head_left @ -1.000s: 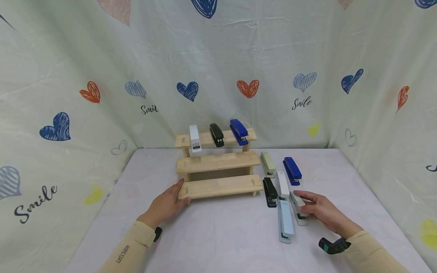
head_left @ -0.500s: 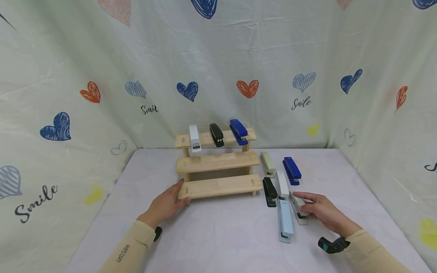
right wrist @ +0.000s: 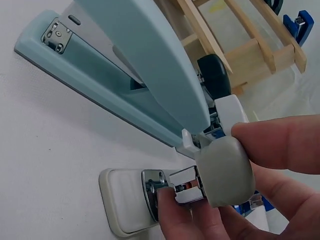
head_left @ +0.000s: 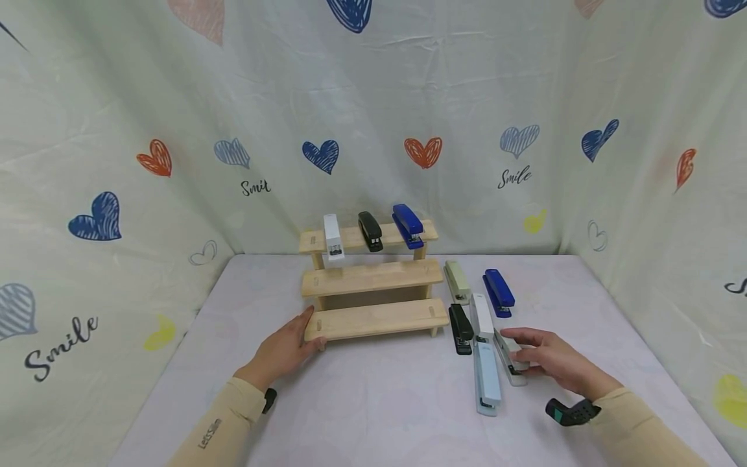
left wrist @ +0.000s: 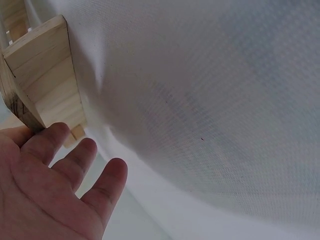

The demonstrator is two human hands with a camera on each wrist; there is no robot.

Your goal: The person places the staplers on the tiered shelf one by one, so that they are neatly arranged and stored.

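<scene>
My left hand (head_left: 280,353) grips the left end of the lowest tier of a wooden three-step display rack (head_left: 376,319). In the left wrist view its fingers (left wrist: 75,162) lie against the wooden corner. At the right, my right hand (head_left: 554,363) holds a light grey stapler (head_left: 505,347), which stands on the table. Seen from the right wrist, thumb and fingers pinch the rounded front of the stapler's top arm (right wrist: 225,172). Directly left of it lies a light blue stapler (head_left: 487,373), with a white stapler (head_left: 482,314) behind that one.
A black stapler (head_left: 462,329), a pale green stapler (head_left: 458,281) and a blue stapler (head_left: 498,292) lie right of the rack. On the top tier sit a white stapler (head_left: 333,235), a black stapler (head_left: 370,230) and a blue stapler (head_left: 408,224). A heart-patterned curtain (head_left: 373,84) encloses the table.
The right hand shifts very slightly while staying on the grey stapler. The left hand, the rack and the other staplers keep their places.
</scene>
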